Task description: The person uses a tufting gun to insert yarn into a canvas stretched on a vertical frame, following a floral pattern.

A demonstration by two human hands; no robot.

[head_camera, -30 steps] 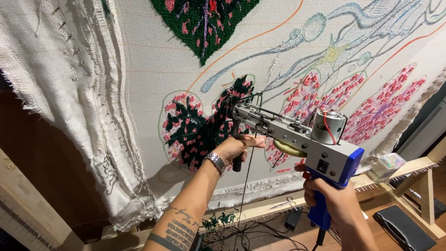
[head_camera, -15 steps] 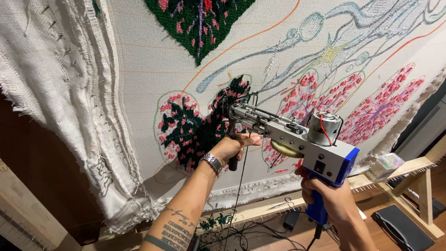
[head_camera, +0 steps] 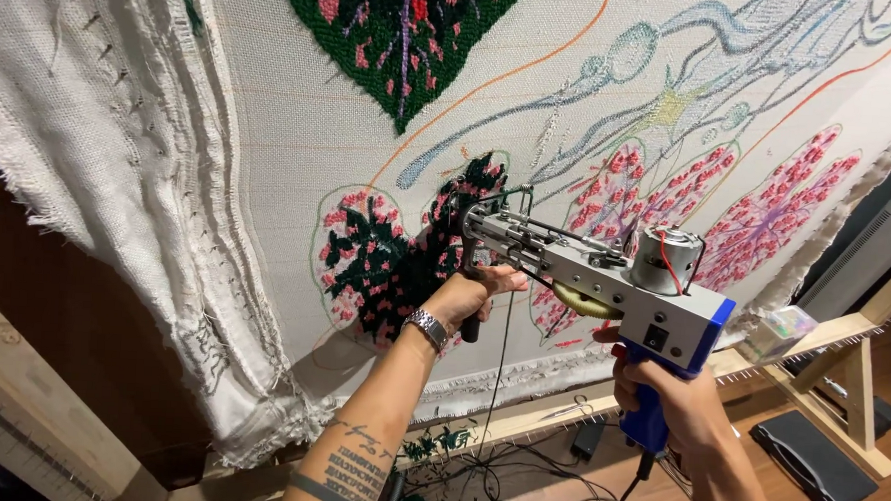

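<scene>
A grey and blue tufting gun points its needle end at the stretched white cloth, against a dark green and pink tufted leaf patch. My left hand, with a metal watch on the wrist, grips the gun's black front handle just below the barrel. My right hand is closed around the blue rear handle under the motor. Dark yarn runs from the gun down toward the floor.
A larger green and pink tufted shape sits at the top of the cloth, with pink outlined flowers to the right. The wooden frame rail runs below, loose cloth folds hang left, and cables lie on the wood floor.
The gun and both hands have shifted slightly left and up along the cloth, staying on the dark green patch.
</scene>
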